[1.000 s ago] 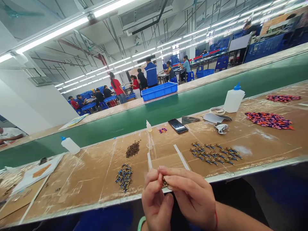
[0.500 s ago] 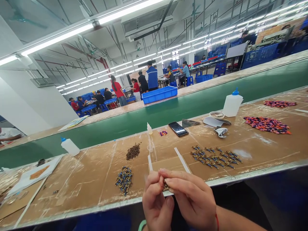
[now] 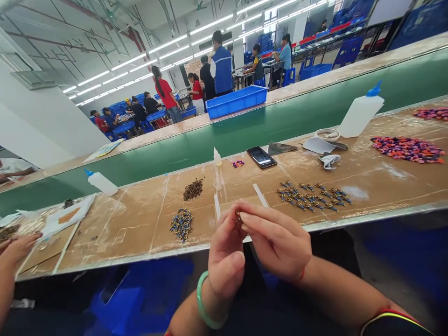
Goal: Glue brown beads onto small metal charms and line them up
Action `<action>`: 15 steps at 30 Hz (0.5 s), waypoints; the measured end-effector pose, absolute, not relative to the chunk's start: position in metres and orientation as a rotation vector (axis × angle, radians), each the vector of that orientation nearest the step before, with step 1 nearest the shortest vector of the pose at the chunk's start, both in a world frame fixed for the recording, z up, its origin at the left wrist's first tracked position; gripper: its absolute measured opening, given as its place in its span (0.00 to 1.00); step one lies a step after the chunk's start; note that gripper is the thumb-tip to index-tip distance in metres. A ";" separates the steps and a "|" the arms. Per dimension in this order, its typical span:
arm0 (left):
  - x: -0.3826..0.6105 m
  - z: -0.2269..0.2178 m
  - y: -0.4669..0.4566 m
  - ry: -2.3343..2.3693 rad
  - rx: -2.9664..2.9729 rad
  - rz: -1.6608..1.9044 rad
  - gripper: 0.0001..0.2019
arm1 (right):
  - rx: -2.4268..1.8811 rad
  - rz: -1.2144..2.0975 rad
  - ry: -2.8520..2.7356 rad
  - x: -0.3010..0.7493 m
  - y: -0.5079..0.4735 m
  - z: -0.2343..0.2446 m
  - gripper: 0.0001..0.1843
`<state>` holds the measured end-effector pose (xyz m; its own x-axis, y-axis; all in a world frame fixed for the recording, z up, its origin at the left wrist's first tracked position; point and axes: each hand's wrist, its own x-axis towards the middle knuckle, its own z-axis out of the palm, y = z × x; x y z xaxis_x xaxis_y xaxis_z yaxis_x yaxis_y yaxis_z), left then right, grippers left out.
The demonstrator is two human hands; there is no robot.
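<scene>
My left hand [image 3: 226, 252] and my right hand [image 3: 276, 242] meet over the bench's near edge, their fingertips pinching a tiny dark-and-gold beaded piece [image 3: 238, 217] that is mostly hidden. A heap of blue-and-gold beaded strands [image 3: 181, 225] lies left of my hands, with a pile of brown beads [image 3: 192, 190] behind it. Several finished blue-and-gold beaded pieces [image 3: 313, 196] lie spread in loose rows to the right. Farther right is a heap of orange-and-purple pieces [image 3: 408, 149]. A green bangle [image 3: 206, 303] circles my left wrist.
The cardboard-covered bench [image 3: 122, 224] holds a smartphone [image 3: 261, 157], a glue bottle [image 3: 360, 114], and a smaller bottle [image 3: 101, 183]. A co-worker's hand [image 3: 17, 247] rests at the far left. Beyond the green conveyor belt [image 3: 245, 135] stands a blue crate [image 3: 236, 101].
The view has tipped down and the bench sits higher in the picture. My hands now show more of both wrists and still pinch the small piece. A co-worker's hand has come into view at left.
</scene>
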<state>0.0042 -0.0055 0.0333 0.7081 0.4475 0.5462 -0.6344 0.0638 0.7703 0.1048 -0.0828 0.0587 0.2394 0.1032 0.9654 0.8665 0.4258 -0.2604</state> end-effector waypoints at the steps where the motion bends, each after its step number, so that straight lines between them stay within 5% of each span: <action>1: 0.004 0.034 -0.006 -0.189 1.265 0.813 0.25 | -1.019 -0.673 -1.235 0.105 -0.083 0.059 0.27; 15: 0.005 0.029 -0.007 -0.242 1.196 0.759 0.25 | -1.046 -0.717 -1.230 0.108 -0.088 0.069 0.20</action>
